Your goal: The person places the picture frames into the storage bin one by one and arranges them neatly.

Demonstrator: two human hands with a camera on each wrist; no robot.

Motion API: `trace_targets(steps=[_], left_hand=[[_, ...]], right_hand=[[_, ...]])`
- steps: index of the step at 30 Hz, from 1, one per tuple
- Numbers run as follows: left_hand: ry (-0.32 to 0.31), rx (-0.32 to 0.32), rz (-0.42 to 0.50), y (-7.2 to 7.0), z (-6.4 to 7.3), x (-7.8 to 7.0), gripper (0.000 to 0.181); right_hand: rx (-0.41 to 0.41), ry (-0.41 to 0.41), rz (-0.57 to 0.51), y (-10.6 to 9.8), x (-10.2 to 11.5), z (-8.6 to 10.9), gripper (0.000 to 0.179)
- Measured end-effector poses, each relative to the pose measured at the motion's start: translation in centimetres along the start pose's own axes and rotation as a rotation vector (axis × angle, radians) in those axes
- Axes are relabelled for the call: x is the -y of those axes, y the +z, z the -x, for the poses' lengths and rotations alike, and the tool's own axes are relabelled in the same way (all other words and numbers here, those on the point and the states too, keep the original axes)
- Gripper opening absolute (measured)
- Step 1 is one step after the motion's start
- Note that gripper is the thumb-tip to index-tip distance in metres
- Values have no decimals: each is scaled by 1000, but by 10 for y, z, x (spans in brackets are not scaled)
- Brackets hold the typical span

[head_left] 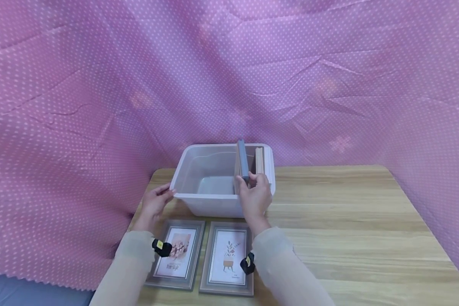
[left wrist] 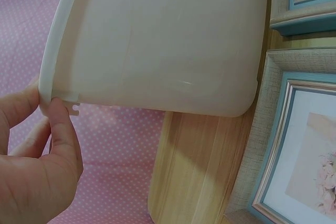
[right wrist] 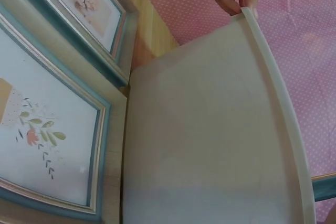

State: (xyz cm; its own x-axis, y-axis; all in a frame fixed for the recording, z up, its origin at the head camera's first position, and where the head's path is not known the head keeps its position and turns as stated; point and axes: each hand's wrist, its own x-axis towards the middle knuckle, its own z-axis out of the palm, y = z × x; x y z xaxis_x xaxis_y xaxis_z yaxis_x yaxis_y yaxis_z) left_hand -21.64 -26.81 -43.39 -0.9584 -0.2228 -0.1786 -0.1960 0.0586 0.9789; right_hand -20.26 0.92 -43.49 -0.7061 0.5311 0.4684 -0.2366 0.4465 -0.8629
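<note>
My left hand (head_left: pixel 154 203) pinches the front left corner of a white plastic bin (head_left: pixel 204 196); in the left wrist view its thumb and fingers close round the bin's rim (left wrist: pixel 48 72). Over the bin's right side, my right hand (head_left: pixel 256 196) grips the near end of a picture frame (head_left: pixel 243 159). That frame stands on edge, its blue-grey side facing up and its top above the rim. Beside it, against the right wall, another frame (head_left: pixel 259 160) is upright inside the bin. The right wrist view shows only a blue-edged strip of the held frame (right wrist: pixel 324 188) past the rim.
Two picture frames lie face up before the bin: one with a flower photo (head_left: pixel 179 245), one with a potted-plant print (head_left: pixel 229 255). My forearms pass over their outer sides. Wooden table (head_left: pixel 344 221) extends to the right. A pink dotted cloth (head_left: pixel 229 85) hangs behind and at both sides.
</note>
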Motion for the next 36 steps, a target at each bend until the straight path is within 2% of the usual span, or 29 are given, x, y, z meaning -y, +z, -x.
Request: trace_targets(steps=[7,16,24,29,36], left_hand=[[-28,-11,-22,1,0,-1,47],[-21,-3,-18,0,0,-1,47],[-1,-23,12,2,0,1,46],[-7,-31,-7,2,-2,1,45],[-9,-28,-2,3,-3,1,47]], right_hand=[[9,0,45,-2,-7,4,30],[-68,-42,111,-3,-18,6,30],[-47,-121,147,-6,-22,5,31],[-49,-175,155,-7,-27,5,32],[-15,-151,146,-9,-30,6,33]])
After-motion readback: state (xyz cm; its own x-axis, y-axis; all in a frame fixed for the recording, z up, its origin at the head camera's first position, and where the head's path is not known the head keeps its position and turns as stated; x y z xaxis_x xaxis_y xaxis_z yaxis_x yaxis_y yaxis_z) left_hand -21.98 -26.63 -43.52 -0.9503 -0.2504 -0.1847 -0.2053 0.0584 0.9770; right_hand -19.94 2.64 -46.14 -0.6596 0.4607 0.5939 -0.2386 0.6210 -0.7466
